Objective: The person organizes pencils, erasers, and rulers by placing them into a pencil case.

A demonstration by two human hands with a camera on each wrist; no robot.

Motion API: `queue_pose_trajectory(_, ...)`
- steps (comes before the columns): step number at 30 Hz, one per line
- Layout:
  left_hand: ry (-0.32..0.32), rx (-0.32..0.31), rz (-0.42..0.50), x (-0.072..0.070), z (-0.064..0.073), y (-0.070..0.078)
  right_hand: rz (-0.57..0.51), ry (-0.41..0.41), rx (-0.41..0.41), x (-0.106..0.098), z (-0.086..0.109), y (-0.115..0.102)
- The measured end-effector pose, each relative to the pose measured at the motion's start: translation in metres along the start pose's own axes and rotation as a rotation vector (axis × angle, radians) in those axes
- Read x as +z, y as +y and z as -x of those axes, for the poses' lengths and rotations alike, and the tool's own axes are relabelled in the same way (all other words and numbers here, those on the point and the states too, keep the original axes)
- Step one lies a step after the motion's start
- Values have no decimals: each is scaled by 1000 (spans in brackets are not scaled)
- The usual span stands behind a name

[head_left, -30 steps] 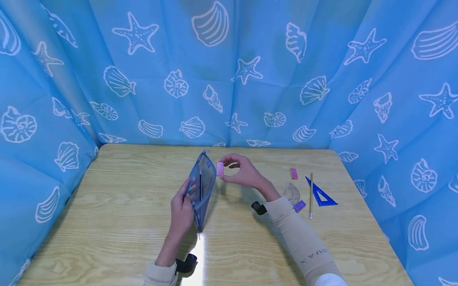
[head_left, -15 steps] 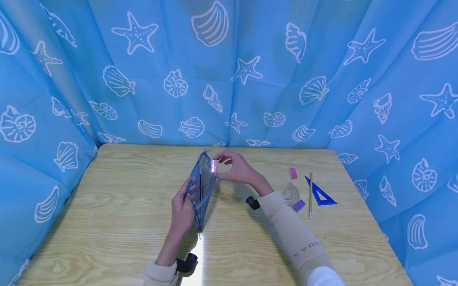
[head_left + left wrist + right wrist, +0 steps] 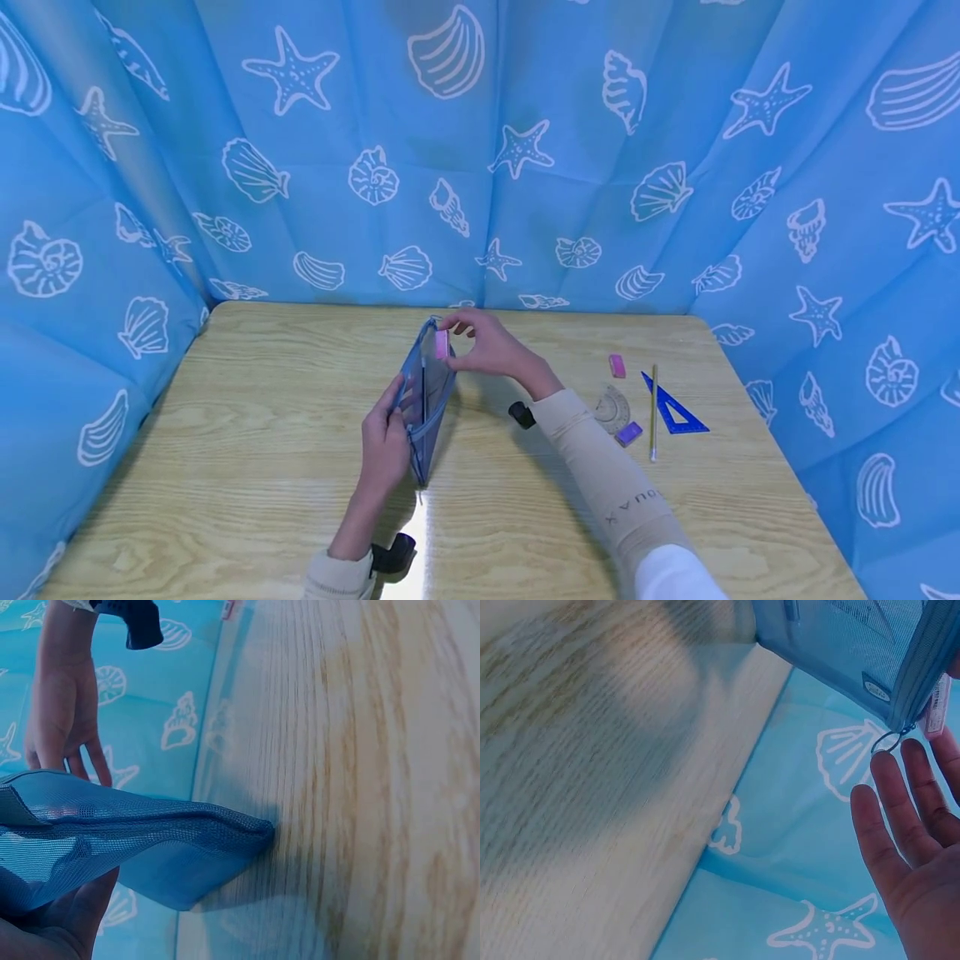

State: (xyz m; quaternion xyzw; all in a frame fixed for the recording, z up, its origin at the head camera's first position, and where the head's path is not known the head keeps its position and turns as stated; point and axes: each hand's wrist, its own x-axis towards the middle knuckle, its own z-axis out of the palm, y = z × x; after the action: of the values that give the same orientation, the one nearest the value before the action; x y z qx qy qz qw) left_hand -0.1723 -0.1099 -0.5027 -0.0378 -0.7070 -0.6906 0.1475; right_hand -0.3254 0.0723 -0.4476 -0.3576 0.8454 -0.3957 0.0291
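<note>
My left hand grips the near side of a blue mesh zipper pencil pouch, holding it upright with its mouth spread. A dark pencil stands inside the pouch. My right hand pinches a pink eraser between thumb and fingertips, right at the far end of the pouch's mouth. In the right wrist view the eraser shows beside the zipper, while the other fingers spread loosely. The left wrist view shows the pouch with my left hand beneath it.
To the right lie another pink eraser, a clear protractor, a purple eraser, a yellowish pencil and a blue set square. A blue shell-print curtain borders the wooden table at back and sides.
My right hand has moved left and slightly away from me, bringing the pink eraser from beside the pouch to over its mouth. The left hand and pouch have hardly moved.
</note>
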Motion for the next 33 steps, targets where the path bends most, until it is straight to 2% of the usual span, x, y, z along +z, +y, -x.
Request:
queue_pose_trajectory(6,2,21,5,1,-1,-2,55,-1,7,1,-4,-2)
queue_pose_trajectory(17,6,10,-13,1,-1,0,-18,23,54,2,3,-5)
queue_pose_trajectory(26,20,14,-4,3,1,1,-118,108,61,-3,27,4)
queue_pose_trajectory(33,21,-21,-16,1,2,2,-206,144,124,-1,49,13)
